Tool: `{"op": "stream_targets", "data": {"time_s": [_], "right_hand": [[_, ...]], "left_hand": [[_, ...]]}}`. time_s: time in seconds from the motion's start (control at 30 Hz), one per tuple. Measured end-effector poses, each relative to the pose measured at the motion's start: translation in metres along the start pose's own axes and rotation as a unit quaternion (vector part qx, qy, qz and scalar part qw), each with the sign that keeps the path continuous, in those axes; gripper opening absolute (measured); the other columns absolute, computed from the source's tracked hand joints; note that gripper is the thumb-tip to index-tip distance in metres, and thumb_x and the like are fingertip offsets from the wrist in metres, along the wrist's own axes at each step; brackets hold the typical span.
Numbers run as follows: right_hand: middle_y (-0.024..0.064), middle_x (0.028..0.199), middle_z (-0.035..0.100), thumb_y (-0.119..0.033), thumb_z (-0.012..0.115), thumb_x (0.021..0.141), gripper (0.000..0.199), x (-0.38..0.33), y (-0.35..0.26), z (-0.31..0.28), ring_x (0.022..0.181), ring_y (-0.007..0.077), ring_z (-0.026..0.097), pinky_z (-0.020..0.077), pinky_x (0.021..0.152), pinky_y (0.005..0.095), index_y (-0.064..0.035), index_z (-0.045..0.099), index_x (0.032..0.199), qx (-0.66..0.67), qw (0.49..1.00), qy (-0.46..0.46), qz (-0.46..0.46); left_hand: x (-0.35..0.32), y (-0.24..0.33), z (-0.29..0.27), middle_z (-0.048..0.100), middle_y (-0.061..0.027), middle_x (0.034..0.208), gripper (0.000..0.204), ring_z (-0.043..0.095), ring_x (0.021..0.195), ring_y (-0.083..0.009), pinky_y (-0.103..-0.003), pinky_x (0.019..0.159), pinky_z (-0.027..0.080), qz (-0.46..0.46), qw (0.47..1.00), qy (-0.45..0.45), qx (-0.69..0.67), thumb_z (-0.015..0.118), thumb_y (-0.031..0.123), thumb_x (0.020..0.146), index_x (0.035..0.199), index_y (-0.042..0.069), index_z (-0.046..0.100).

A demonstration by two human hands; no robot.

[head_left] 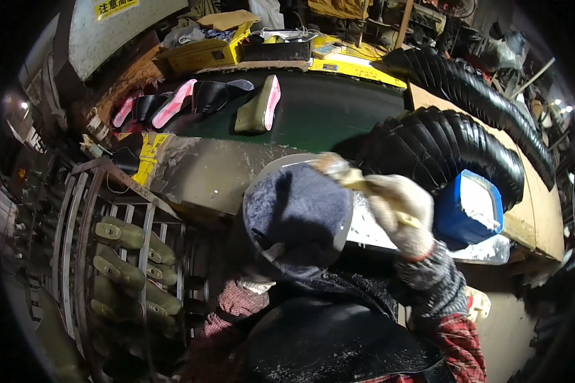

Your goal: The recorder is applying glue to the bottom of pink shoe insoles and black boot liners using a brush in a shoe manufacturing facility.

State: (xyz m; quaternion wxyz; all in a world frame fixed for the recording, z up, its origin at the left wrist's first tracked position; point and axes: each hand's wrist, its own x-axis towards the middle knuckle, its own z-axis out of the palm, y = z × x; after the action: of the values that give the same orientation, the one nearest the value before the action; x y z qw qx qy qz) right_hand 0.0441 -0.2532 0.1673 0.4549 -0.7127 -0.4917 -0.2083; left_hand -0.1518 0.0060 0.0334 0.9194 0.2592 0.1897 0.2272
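Head view, from left to right: we see a metal rack (108, 210) at the far left with olive-green shoe lasts (124, 252) hung on its bars. Above it, a dark green conveyor belt (326, 108) carries black shoe uppers with pink lining (172, 102) and one pale sole piece (260, 105) standing on edge. In the middle, our left hand (252, 281) is mostly hidden under a dark blue shoe upper (297, 217), which it props up from below; we cannot tell how its fingers are set. Just right of it, our right hand (399, 210), in a soiled pale glove, is closed around a brush (338, 169) whose tip touches the upper's top edge. Beside that stands a blue tub (469, 210) of white paste on the bench, with black ribbed hoses (453, 147) curving behind.
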Motion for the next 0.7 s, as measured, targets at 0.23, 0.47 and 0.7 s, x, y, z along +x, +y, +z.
{"op": "stream_targets", "data": {"time_s": [0.23, 0.47, 0.7], "right_hand": [[0.0106, 0.087, 0.068, -0.022, 0.061, 0.096, 0.030, -0.047, 0.036, 0.005, 0.073, 0.0134, 0.062, 0.0513, 0.067, 0.0257, 0.0056, 0.065, 0.106, 0.235, 0.917, 0.042, 0.319], [0.0095, 0.083, 0.069, -0.018, 0.058, 0.095, 0.026, -0.044, 0.019, -0.034, 0.071, 0.0149, 0.064, 0.0504, 0.060, 0.0261, 0.0061, 0.066, 0.102, 0.188, 0.925, 0.156, 0.290], [0.0093, 0.065, 0.058, -0.022, 0.067, 0.087, 0.024, 0.027, -0.074, 0.022, 0.058, 0.0244, 0.061, 0.0519, 0.056, 0.0333, -0.0056, 0.068, 0.104, 0.005, 0.980, -0.152, -0.128]], "left_hand": [[0.005, -0.033, -0.005, 0.068, -0.0075, 0.098, 0.012, 0.066, 0.087, -0.0215, -0.035, 0.080, 0.057, -0.059, 0.997, 0.026, 0.036, 0.062, 0.003, 0.090, 0.100, 0.004, 0.067], [-0.020, -0.023, -0.019, 0.068, -0.0080, 0.093, 0.008, 0.066, 0.082, -0.0208, -0.036, 0.076, 0.057, -0.074, 0.995, -0.002, 0.069, 0.062, 0.005, 0.091, 0.097, 0.003, 0.066], [-0.008, -0.069, 0.079, 0.067, -0.0083, 0.091, 0.008, 0.066, 0.079, -0.0201, -0.034, 0.072, 0.056, -0.079, 0.987, -0.062, 0.124, 0.060, 0.008, 0.093, 0.096, 0.001, 0.064]]}}
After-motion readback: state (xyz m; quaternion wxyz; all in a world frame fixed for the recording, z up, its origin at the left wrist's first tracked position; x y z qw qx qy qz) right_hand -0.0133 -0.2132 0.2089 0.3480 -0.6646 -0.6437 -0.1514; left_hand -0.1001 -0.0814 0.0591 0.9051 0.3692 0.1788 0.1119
